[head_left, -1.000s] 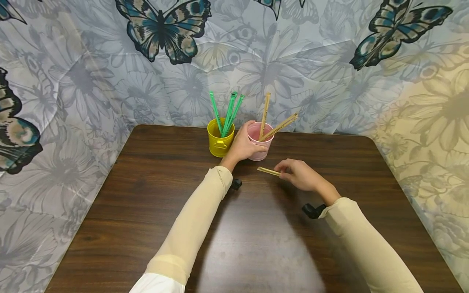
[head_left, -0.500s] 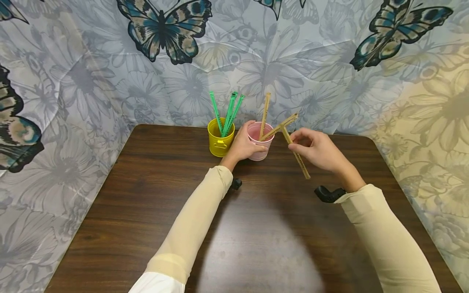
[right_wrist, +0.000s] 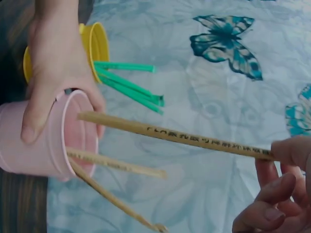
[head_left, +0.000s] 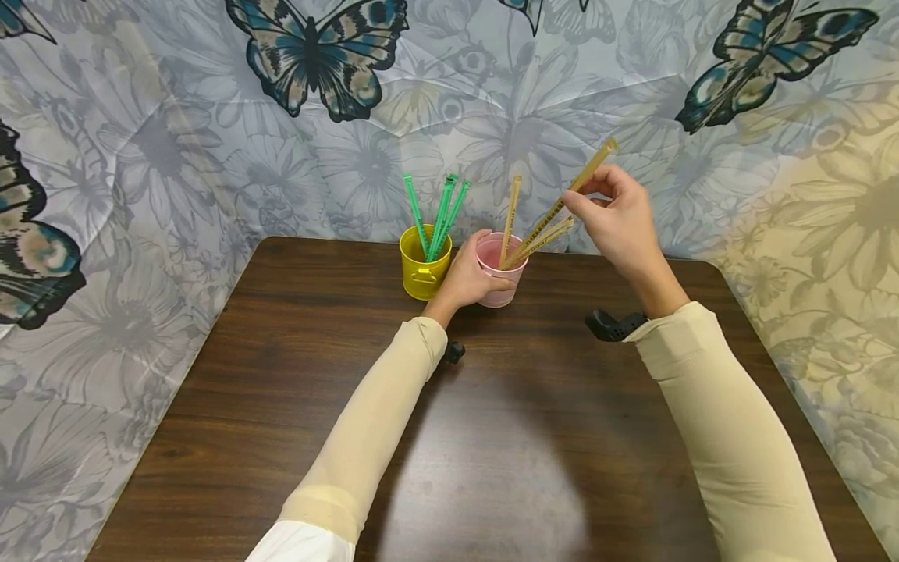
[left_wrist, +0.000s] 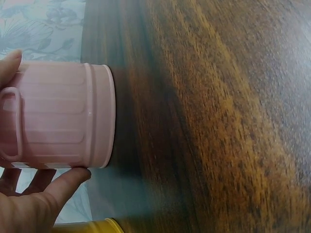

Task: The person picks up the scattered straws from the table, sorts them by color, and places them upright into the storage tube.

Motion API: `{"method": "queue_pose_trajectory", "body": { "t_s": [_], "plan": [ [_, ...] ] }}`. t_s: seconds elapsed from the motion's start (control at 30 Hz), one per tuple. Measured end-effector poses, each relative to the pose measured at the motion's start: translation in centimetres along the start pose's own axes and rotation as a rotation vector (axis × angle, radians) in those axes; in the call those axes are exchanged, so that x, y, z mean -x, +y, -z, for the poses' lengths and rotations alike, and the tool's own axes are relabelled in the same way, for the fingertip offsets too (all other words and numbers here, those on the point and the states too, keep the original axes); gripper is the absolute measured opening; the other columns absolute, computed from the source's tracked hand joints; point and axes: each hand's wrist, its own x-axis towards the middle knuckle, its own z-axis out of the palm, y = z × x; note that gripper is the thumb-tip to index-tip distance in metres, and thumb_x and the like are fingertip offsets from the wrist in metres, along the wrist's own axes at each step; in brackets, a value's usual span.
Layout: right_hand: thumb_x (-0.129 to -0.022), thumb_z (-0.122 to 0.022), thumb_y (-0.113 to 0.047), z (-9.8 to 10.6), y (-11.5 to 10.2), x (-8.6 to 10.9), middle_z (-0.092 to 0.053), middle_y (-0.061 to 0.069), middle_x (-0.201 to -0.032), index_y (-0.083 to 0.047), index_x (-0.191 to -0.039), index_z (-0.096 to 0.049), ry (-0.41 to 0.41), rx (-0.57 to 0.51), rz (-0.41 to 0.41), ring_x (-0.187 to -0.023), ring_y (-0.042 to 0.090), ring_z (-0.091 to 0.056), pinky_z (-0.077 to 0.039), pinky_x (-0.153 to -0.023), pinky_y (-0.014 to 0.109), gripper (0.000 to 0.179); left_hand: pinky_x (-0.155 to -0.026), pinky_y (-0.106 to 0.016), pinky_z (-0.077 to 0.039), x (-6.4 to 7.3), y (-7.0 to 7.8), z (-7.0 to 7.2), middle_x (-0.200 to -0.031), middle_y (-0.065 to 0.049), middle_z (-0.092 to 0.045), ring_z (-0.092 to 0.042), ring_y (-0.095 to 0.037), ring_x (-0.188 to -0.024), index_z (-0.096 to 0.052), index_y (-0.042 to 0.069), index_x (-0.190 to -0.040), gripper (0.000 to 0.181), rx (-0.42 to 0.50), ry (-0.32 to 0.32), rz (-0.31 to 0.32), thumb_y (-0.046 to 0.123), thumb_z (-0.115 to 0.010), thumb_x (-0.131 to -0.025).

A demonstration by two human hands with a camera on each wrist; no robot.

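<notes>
My left hand (head_left: 465, 279) grips the side of a small pink bucket (head_left: 502, 295) that stands on the table; in the left wrist view the thumb and fingers wrap round the bucket (left_wrist: 53, 116). Raised above and right of it, my right hand (head_left: 621, 222) pinches a tan wrapped straw (head_left: 594, 165) near its upper end. Printed characters run along this straw (right_wrist: 184, 139). It slants down to the left, its low end at the bucket's mouth. Other tan straws (head_left: 513, 207) lean in the pink bucket, one nearly upright and some tilted right.
A yellow bucket (head_left: 424, 282) with several green straws (head_left: 442, 218) stands just left of the pink one, close to my left hand. Both buckets are near the far edge of the brown wooden table (head_left: 295, 328). A butterfly-print cloth (head_left: 211, 156) hangs behind.
My right hand has lifted the tan straw from low over the table, up and over the pink bucket, tipping its end into the mouth. The left hand stays on the bucket.
</notes>
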Motion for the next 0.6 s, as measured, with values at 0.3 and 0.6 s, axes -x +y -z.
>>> {"method": "queue_pose_trajectory", "body": {
  "t_s": [0.3,0.6],
  "plan": [
    [-0.095,-0.071,-0.023,-4.2,2.8,-1.7,-0.071,0.002,-0.099,-0.005,-0.108,-0.064,-0.011,0.266,-0.039,-0.098,0.014,-0.064,-0.048,-0.083,0.024,0.023,-0.117,-0.040,-0.043,-0.1,-0.3,-0.1,-0.147,-0.006,-0.046,-0.051,-0.022,-0.135,-0.031,0.023,-0.154,0.105,-0.008,-0.001,0.000,0.029,-0.095,-0.070],
    [-0.096,-0.071,-0.020,-7.9,5.7,-1.2,-0.072,0.023,-0.107,0.002,-0.114,-0.064,-0.057,0.338,-0.060,-0.097,0.035,-0.068,-0.049,-0.077,0.033,0.029,-0.118,-0.040,-0.043,0.0,-0.3,0.1,-0.149,-0.006,-0.045,-0.050,-0.021,-0.136,-0.029,0.022,-0.155,0.104,-0.002,-0.008,-0.009,0.030,-0.093,-0.073]
  ]
}}
